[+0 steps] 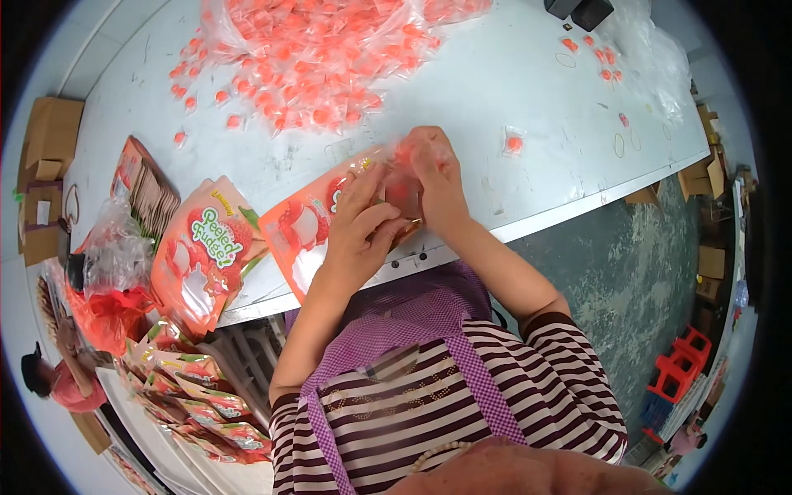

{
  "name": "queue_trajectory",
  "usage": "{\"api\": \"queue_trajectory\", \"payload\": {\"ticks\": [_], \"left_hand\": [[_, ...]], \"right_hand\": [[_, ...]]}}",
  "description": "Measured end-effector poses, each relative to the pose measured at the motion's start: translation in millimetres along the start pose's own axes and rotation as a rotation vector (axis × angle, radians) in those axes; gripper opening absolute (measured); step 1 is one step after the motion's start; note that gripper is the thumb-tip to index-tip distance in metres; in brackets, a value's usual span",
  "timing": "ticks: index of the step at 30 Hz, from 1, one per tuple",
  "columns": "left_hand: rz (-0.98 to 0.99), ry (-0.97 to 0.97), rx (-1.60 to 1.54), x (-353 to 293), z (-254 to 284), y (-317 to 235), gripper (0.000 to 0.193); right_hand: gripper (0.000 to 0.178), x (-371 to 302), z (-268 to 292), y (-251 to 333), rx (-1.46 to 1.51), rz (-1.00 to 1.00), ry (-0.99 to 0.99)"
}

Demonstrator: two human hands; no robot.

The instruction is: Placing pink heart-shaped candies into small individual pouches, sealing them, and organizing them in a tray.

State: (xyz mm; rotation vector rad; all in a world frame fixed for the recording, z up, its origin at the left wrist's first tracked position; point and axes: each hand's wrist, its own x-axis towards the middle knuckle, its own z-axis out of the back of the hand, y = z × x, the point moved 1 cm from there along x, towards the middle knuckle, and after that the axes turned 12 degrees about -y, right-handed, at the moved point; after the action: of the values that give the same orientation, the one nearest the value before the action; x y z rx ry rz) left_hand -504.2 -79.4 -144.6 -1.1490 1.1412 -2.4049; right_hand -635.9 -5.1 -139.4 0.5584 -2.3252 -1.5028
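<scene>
Pale tabletop (594, 140), orange pouch (305, 219) partly between curled hands (360, 208) (437, 177), left closed on it, right on sweet (403, 151)

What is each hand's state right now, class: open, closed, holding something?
Left hand: closed, holding the glossy pink-red plastic pouch.
Right hand: closed on clear-wrapped round red pieces; blurred, so the count cannot be told.

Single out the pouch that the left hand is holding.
It's the tilted pouch reaching over the table's front edge, its upper right end under the left hand. The other pouches, farther left, have no hand on them.
</scene>
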Motion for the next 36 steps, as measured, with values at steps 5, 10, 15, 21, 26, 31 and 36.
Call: {"api": "queue_trajectory", "payload": {"ticks": [5,10,15,21,26,31,36], "left_hand": [[-0.012,-0.050,-0.024,-3,-1,5,0.023],[0.035,-0.053,-0.061,-6,-1,7,0.022],[0.070,-0.048,-0.092,-7,2,8,0.021],[0.055,-0.061,-0.123,-5,2,8,0.023],[-0.021,-0.031,-0.169,0,-2,6,0.026],[0.005,-0.049,-0.137,-2,1,6,0.026],[0.020,-0.059,-0.175,-4,3,9,0.024]], "right_hand": [[0.020,-10,13,-11,-0.159,0.223,0.145],[0.018,-15,21,-8,-0.403,0.184,0.205],[0.022,-22,28,-2,-0.478,0.126,0.203],[0.017,-23,26,6,-0.307,-0.158,0.141],[0.012,-12,16,10,-0.647,0.350,0.363],[0.015,-26,18,2,-0.401,0.081,0.153],[0.025,-25,19,2,-0.370,0.311,0.432]]}}
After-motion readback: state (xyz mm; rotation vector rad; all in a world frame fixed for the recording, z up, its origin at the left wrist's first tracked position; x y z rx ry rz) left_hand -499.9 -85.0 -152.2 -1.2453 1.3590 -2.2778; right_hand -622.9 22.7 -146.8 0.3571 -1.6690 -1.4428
